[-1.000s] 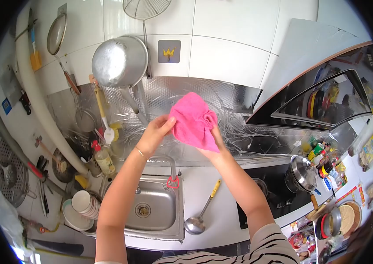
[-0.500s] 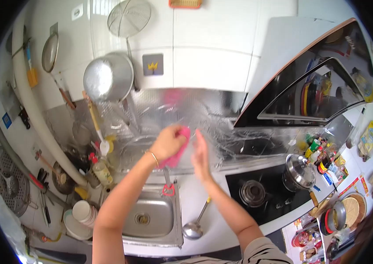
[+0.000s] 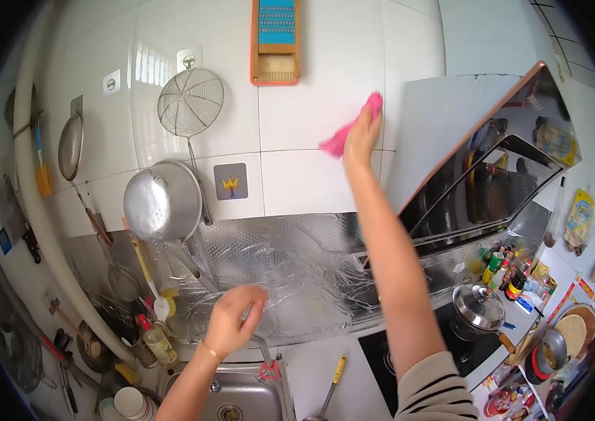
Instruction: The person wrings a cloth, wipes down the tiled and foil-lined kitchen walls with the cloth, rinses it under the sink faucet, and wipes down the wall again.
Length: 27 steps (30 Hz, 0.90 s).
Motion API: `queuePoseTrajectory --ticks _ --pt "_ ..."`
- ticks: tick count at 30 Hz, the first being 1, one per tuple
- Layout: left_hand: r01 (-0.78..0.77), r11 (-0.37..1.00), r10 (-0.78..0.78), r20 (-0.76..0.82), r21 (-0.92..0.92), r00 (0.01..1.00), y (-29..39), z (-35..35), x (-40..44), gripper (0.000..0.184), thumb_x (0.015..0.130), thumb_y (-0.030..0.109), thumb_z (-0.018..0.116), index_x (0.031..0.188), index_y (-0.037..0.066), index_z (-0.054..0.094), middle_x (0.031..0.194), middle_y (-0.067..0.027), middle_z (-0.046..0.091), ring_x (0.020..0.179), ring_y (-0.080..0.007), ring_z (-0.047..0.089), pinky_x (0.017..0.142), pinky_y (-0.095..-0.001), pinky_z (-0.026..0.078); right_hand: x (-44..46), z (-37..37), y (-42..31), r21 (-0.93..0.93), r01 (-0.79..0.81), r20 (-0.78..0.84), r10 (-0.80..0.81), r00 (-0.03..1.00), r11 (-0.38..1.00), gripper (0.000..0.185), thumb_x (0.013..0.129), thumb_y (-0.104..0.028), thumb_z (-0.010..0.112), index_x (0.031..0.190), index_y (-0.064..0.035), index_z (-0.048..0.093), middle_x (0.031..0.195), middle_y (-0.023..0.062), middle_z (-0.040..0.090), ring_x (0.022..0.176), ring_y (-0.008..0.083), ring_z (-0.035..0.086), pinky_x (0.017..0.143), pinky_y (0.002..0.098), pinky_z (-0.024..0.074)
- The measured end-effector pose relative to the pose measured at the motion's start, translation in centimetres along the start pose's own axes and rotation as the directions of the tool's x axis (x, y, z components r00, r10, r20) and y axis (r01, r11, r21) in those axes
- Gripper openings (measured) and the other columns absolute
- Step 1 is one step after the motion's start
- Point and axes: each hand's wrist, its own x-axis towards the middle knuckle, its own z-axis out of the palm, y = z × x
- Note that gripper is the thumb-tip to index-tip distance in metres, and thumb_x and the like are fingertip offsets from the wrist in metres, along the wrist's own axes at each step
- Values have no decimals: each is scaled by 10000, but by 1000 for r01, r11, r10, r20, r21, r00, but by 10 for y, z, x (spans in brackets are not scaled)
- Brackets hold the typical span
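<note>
My right hand [image 3: 361, 139] is raised high against the white wall tiles [image 3: 322, 182], closed around a pink cloth [image 3: 339, 141]. Part of the cloth bulges out above the fingers and a corner hangs to the left. Low over the sink's faucet [image 3: 261, 344] is my left hand [image 3: 235, 321], holding nothing; its fingers are bent loosely and the thumb stands apart. A bracelet circles the left wrist. Behind the left hand, crinkled silver foil [image 3: 290, 259] covers the lower wall.
A range hood [image 3: 480, 189] juts out at right, above a black stove with a lidded pot [image 3: 478, 307]. On the wall hang a grater [image 3: 276, 38], a wire skimmer [image 3: 190, 103] and a metal saucepan [image 3: 162, 202]. A ladle [image 3: 335, 386] lies beside the sink [image 3: 262, 400].
My right hand has risen from beside the left hand to the upper wall. The pink cloth has passed from my left hand to my right. The view has tilted upward.
</note>
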Motion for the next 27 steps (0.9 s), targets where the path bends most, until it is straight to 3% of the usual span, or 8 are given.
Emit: queuePoseTrajectory --ticks 3,5,12,19,21,24,25,27 --pt "-112 976 100 73 188 992 -20 -18 -26 105 783 7 609 884 29 631 910 -116 655 806 -299 621 717 -353 489 68 19 41 -468 257 102 -237 966 846 536 979 -290 382 1441 -40 275 1473 189 303 1370 306 276 1125 399 197" --pt "-65 972 44 98 227 994 -27 -29 -42 115 765 10 623 874 45 632 908 -102 662 791 -303 620 693 -363 488 91 27 55 -817 413 282 -345 895 403 545 978 -322 341 1451 -62 267 1499 138 281 1397 279 230 1136 433 160" --pt "118 975 -142 121 187 982 -64 -19 -91 113 769 45 637 882 56 639 901 -95 667 782 -299 637 696 -373 506 73 45 55 -697 717 625 -472 621 21 530 943 -252 356 1444 -87 299 1497 72 310 1395 198 254 1135 430 165" --pt "-41 997 24 240 63 971 -64 52 -54 107 778 73 643 883 59 636 905 -89 663 783 -281 637 710 -370 510 -114 -8 92 -468 882 876 -97 472 57 564 890 -315 445 1391 -64 388 1406 109 432 1344 221 328 1133 467 131" --pt "-136 990 117 314 39 942 -57 64 -51 105 779 71 633 884 62 636 912 -84 664 781 -279 635 704 -366 506 -150 -34 92 -250 915 909 -248 335 318 538 887 -318 446 1387 -123 414 1372 90 469 1282 229 397 1118 474 175" --pt "-175 984 151 399 23 904 -57 65 -70 95 784 72 623 877 61 634 905 -77 654 790 -282 633 722 -371 509 -101 -16 87 -552 809 810 -99 578 204 541 880 -310 461 1374 -93 429 1374 107 465 1284 239 395 1122 473 173" --pt "-187 982 159 432 23 888 -60 65 -79 86 787 69 620 871 60 635 895 -78 652 792 -285 634 721 -372 511 -65 1 78 -706 705 664 -283 692 66 562 880 -308 463 1381 -59 410 1408 124 431 1326 245 355 1126 468 169" --pt "-113 993 88 447 30 890 -69 59 -106 82 790 65 619 869 55 636 887 -87 650 792 -292 633 716 -372 513 16 31 65 -757 636 523 -443 728 151 595 909 -298 433 1439 -58 307 1477 135 331 1390 256 258 1142 457 129"
